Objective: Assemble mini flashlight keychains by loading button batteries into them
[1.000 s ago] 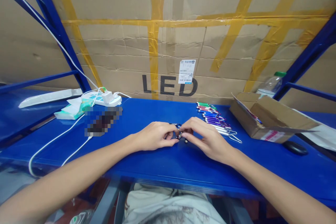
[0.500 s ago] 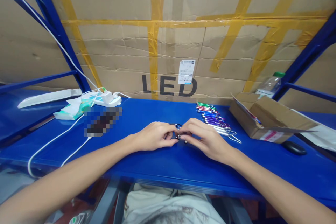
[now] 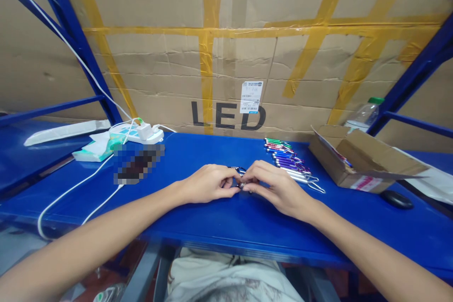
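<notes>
My left hand [image 3: 212, 183] and my right hand [image 3: 274, 183] meet above the middle of the blue table, thumbs and fingertips pinched together. Between them is a small black-and-silver metal piece [image 3: 242, 185], mostly covered by the fingers. A dark curved clip-like part [image 3: 237, 168] shows just beyond the fingertips. I cannot tell whether it belongs to the same piece. Behind my right hand lies a row of slim metallic pen-like sticks [image 3: 283, 155] in green, red, blue, purple and silver. Wire-like clips [image 3: 316, 183] show at the right end of the silver ones.
An open cardboard box [image 3: 364, 155] stands right of the sticks, with a black computer mouse [image 3: 397, 199] in front. On the left are a blurred-out dark object [image 3: 138, 165], a tissue pack [image 3: 95, 150], and a white power strip [image 3: 154, 137] with cables. A large cardboard panel [image 3: 170, 71] rises behind.
Both hands stay in nearly the same place. The fingertips shift slightly around the small metal piece, and its visible part looks a little different.
</notes>
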Available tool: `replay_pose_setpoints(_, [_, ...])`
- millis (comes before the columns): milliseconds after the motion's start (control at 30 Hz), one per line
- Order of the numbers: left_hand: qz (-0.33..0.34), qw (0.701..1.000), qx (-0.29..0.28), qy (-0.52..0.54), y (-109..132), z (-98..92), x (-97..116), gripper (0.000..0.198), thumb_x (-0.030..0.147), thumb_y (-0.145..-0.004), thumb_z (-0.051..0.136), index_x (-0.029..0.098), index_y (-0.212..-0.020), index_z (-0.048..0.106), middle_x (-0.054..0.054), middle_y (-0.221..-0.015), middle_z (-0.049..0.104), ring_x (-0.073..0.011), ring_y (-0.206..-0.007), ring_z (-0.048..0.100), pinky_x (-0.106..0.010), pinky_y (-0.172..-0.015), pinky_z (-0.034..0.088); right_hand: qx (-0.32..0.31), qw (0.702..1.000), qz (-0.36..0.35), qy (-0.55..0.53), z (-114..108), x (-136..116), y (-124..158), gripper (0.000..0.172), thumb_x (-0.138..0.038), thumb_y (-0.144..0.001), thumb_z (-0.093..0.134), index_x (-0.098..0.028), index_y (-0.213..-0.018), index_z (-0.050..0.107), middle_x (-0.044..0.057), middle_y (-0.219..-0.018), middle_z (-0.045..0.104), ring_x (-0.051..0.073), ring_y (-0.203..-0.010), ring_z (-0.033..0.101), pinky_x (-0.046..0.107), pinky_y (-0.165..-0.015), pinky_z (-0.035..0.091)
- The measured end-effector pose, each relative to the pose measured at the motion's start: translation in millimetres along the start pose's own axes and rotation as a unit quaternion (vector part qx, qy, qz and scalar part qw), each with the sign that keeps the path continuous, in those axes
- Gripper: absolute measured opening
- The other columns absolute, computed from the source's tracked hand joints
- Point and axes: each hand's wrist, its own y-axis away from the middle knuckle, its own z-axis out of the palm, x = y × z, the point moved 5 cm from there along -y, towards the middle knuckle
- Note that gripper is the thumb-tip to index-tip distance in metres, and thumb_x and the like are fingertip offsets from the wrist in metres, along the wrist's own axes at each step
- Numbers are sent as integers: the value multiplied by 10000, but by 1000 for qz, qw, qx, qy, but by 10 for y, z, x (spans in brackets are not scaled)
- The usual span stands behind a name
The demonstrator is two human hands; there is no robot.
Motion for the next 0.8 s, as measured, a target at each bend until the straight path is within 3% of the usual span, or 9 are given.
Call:
replay_pose_setpoints(367, [1,1000,-5,0,10,4,-8,128,303,-1000,707,182,-1041,712,31,-772,666,-124,-689,605,-227,-681,404,12,1000,8,14,-22,-7,17,191,-352,-1062,687,-245,-1217,654,72,-1080,674,215,-948,661,342,-846,557])
replay_pose_setpoints(633, [-7,1000,-9,-2,1,-2,-1,121,299,-1002,697,192,-1057,715,35,-773,663,-123,-693,611,-228,-679,416,-26,999,-4,19,16,-38,12,92,-292,-1094,621,-250,-1152,679,80,-1089,656,225,-1002,647,355,-865,555])
replay_pose_setpoints(800, [-3,1000,-3,-6,-1,-7,2,148,325,-1005,713,190,-1065,713,40,-758,660,-120,-680,602,-229,-691,420,21,997,37,63,-68,-6,-4,53,-248,-1086,581,-224,-1080,628,58,-981,664,201,-850,627,331,-765,508])
